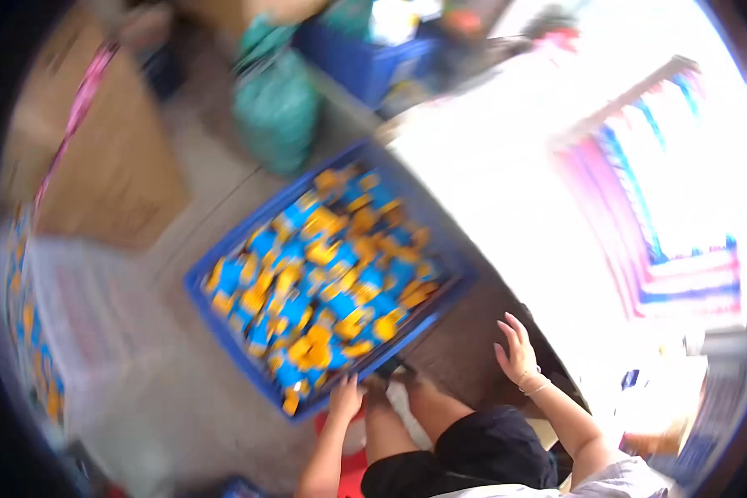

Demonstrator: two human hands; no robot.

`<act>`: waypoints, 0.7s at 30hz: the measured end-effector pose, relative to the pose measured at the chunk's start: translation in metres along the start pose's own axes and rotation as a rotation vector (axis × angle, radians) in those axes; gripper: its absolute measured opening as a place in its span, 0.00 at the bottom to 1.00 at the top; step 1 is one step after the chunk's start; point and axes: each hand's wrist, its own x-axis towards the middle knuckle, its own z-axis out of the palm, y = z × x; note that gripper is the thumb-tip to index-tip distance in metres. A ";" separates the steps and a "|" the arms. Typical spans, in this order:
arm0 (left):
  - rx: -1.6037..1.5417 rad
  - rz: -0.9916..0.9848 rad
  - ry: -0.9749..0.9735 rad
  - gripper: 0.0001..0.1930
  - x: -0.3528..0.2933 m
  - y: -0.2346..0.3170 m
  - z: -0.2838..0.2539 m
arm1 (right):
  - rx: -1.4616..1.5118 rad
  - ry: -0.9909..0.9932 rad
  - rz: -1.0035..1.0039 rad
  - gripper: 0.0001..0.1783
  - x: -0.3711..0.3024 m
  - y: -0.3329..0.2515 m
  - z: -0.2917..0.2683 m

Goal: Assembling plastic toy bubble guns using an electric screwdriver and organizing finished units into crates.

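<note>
A large blue crate (239, 347) stands in front of me, full of small blue and yellow pieces (324, 266); blur hides what kind they are. My left hand (346, 397) is at the crate's near edge, its fingers bent over the rim. To the right, my right hand (516, 353) hovers with fingers spread and holds nothing, between the crate and the white table. A thin band circles that wrist.
The bright white table (490, 212) runs along the right, bearing a stack of pink, blue and white sheets (614, 207). Beyond the crate is a tied green sack (275, 112). A cardboard box (112, 158) and a whitish sack (91, 307) stand left. Something red (353, 469) shows beside my legs.
</note>
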 end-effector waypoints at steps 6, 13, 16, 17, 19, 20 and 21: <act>-0.096 0.178 -0.059 0.21 0.023 0.068 -0.018 | -0.216 0.547 0.215 0.33 -0.021 0.069 -0.156; -0.216 0.137 0.189 0.19 0.082 0.174 -0.103 | -0.163 0.527 0.246 0.41 0.058 0.173 -0.256; -0.299 0.172 0.310 0.19 0.085 0.230 -0.112 | 0.177 0.519 0.208 0.47 0.204 0.213 -0.275; -0.299 0.163 0.322 0.19 0.076 0.245 -0.110 | 0.190 0.688 0.185 0.44 0.254 0.216 -0.285; -0.293 0.143 0.335 0.19 0.051 0.267 -0.104 | 0.058 0.881 0.052 0.35 0.338 0.225 -0.322; -0.325 0.157 0.349 0.20 0.047 0.276 -0.092 | 0.015 0.787 0.043 0.35 0.378 0.272 -0.389; -0.322 0.110 0.366 0.20 0.024 0.272 -0.086 | 0.026 0.654 0.032 0.35 0.405 0.256 -0.393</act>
